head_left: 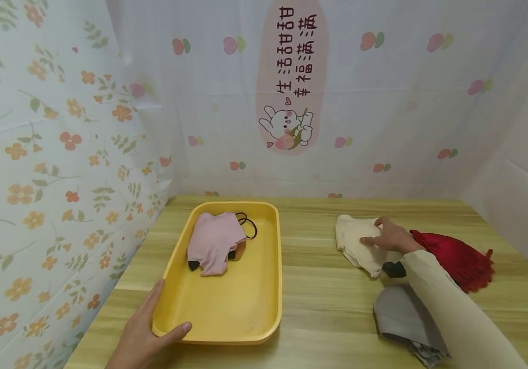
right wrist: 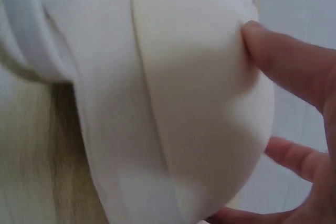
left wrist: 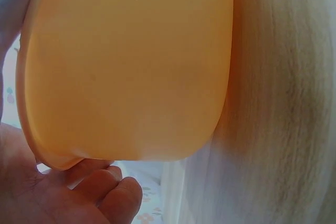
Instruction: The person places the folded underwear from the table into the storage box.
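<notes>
Cream fabric, in the form of a soft garment with a rounded, cup-like panel (head_left: 351, 238), is pinched at its edge between the thumb and fingers of the right hand (head_left: 393, 237), at the wood-patterned tabletop (head_left: 319, 292), well to the right of the yellow, round-cornered, plastic-looking tray (head_left: 227, 312). Because only the edge seems gripped, the smooth panel could be let slip, or its loose part left trailing. The small black object (head_left: 394, 269) beside it, the crumpled dark red cloth (head_left: 458, 259) and the folded grey cloth (head_left: 407, 312), both partly hidden by the forearm, might be dragged by the sleeve. The tray's near left corner is clasped by the left hand (head_left: 141, 325), thumb over the rim, fingers around the outside; if pressed too hard there, the tray could be tipped or shifted. Inside, its far left part is occupied by a pale pink, irregularly folded cloth (head_left: 213, 241), with thin black loops (head_left: 253, 225) at its edge and a brown piece (head_left: 241, 251) partly covered. Whether these are joined cannot be told; the loops could be snagged if the pink cloth were lifted.
</notes>
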Action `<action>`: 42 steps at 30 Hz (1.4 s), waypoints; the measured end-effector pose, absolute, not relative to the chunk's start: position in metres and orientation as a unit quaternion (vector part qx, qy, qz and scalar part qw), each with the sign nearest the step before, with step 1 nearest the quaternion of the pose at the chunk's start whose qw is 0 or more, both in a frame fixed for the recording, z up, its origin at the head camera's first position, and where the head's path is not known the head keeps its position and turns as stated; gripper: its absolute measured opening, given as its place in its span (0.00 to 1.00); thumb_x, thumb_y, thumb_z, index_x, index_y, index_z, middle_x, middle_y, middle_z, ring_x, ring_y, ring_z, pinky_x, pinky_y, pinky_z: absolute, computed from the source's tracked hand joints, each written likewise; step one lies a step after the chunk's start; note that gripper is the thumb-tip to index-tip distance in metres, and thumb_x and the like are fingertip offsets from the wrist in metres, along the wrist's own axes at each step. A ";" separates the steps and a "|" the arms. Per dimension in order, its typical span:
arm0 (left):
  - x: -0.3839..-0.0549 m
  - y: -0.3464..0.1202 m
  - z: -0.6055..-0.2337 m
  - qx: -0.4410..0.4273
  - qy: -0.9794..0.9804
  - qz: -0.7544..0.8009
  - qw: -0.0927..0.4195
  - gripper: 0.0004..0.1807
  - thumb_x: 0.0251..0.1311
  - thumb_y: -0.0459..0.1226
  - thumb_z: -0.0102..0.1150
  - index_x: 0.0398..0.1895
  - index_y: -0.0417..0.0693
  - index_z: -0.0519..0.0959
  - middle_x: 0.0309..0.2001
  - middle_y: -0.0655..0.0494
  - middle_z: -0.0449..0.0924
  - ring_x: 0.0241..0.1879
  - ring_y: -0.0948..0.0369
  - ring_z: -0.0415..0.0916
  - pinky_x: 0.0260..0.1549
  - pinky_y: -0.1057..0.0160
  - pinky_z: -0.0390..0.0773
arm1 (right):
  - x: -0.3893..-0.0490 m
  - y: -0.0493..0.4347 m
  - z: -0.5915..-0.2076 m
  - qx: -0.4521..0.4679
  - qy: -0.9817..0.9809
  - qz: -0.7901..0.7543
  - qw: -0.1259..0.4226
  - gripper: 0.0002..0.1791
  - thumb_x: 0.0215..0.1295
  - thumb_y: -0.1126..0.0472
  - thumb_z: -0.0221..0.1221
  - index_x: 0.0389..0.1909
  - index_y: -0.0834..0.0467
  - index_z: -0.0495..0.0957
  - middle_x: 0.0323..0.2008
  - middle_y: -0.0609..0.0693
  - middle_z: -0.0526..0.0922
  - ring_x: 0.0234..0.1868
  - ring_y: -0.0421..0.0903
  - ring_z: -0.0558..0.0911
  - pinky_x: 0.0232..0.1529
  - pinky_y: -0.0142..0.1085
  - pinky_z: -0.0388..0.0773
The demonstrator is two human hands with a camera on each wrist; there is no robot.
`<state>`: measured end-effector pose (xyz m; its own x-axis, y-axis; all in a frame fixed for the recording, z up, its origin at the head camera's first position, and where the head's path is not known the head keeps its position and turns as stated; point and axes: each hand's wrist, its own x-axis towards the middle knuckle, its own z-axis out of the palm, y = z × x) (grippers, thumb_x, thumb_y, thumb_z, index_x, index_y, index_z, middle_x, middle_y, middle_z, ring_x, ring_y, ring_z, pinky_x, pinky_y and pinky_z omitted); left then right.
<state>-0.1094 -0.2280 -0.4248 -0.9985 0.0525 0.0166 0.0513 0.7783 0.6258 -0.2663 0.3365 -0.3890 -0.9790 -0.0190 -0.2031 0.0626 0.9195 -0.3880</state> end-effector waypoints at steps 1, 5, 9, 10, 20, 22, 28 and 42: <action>-0.109 -0.228 -0.425 0.027 0.943 0.331 0.000 0.62 0.53 0.57 0.70 0.81 0.40 0.44 0.78 0.30 0.49 0.73 0.29 0.54 0.65 0.28 0.64 | -0.267 0.336 -0.390 0.019 0.974 -0.205 0.097 0.46 0.63 0.42 0.63 0.65 0.73 0.57 0.58 0.79 0.71 0.49 0.70 0.77 0.45 0.56 0.73; -0.109 -0.228 -0.426 0.027 0.943 0.333 -0.001 0.62 0.53 0.56 0.70 0.81 0.41 0.44 0.78 0.30 0.49 0.73 0.29 0.55 0.64 0.28 0.64 | -0.270 0.337 -0.395 0.049 0.971 -0.219 0.085 0.49 0.57 0.44 0.69 0.67 0.69 0.56 0.59 0.80 0.69 0.53 0.76 0.73 0.45 0.62 0.69; -0.108 -0.229 -0.425 0.026 0.941 0.336 -0.001 0.62 0.53 0.57 0.70 0.81 0.41 0.44 0.78 0.31 0.49 0.73 0.29 0.54 0.64 0.28 0.64 | -0.274 0.338 -0.398 0.068 0.963 -0.247 0.086 0.53 0.55 0.46 0.70 0.71 0.69 0.52 0.63 0.80 0.66 0.56 0.76 0.71 0.49 0.63 0.70; -0.108 -0.229 -0.425 0.025 0.941 0.336 0.000 0.62 0.54 0.57 0.70 0.81 0.41 0.44 0.78 0.31 0.49 0.73 0.29 0.54 0.64 0.28 0.64 | -0.275 0.338 -0.398 0.066 0.960 -0.258 0.087 0.54 0.55 0.47 0.70 0.71 0.70 0.51 0.63 0.80 0.65 0.56 0.75 0.71 0.49 0.62 0.71; -0.108 -0.230 -0.425 0.024 0.940 0.339 0.000 0.61 0.54 0.56 0.70 0.81 0.41 0.44 0.78 0.31 0.49 0.73 0.29 0.55 0.64 0.28 0.65 | -0.271 0.333 -0.399 0.043 0.942 -0.328 0.058 0.57 0.50 0.55 0.74 0.74 0.71 0.51 0.66 0.77 0.63 0.57 0.71 0.71 0.51 0.58 0.78; -0.107 -0.229 -0.425 0.023 0.940 0.340 0.003 0.61 0.55 0.56 0.70 0.81 0.42 0.43 0.78 0.31 0.49 0.73 0.29 0.54 0.64 0.28 0.65 | -0.270 0.334 -0.401 0.041 0.933 -0.352 0.058 0.59 0.50 0.55 0.75 0.75 0.70 0.49 0.67 0.77 0.61 0.59 0.71 0.69 0.52 0.58 0.77; -0.108 -0.227 -0.425 0.025 0.937 0.348 -0.005 0.61 0.53 0.56 0.71 0.81 0.42 0.45 0.78 0.32 0.50 0.73 0.30 0.56 0.65 0.29 0.65 | -0.268 0.339 -0.399 0.038 0.894 -0.434 0.108 0.61 0.55 0.57 0.73 0.79 0.66 0.42 0.71 0.75 0.54 0.59 0.66 0.71 0.48 0.47 0.81; -0.107 -0.225 -0.423 0.026 0.936 0.351 -0.014 0.61 0.53 0.55 0.72 0.81 0.44 0.46 0.79 0.33 0.51 0.73 0.31 0.56 0.65 0.29 0.64 | -0.261 0.345 -0.403 -0.021 0.811 -0.573 0.115 0.44 0.65 0.59 0.66 0.79 0.52 0.55 0.75 0.64 0.54 0.52 0.39 0.78 0.47 0.39 0.84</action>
<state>-0.1068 -0.2252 -0.4229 -0.9983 0.0395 0.0439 0.0586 0.7516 0.6570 -0.2611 0.3450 -0.4030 -0.9727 -0.1660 -0.1624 0.0975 0.3428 -0.9343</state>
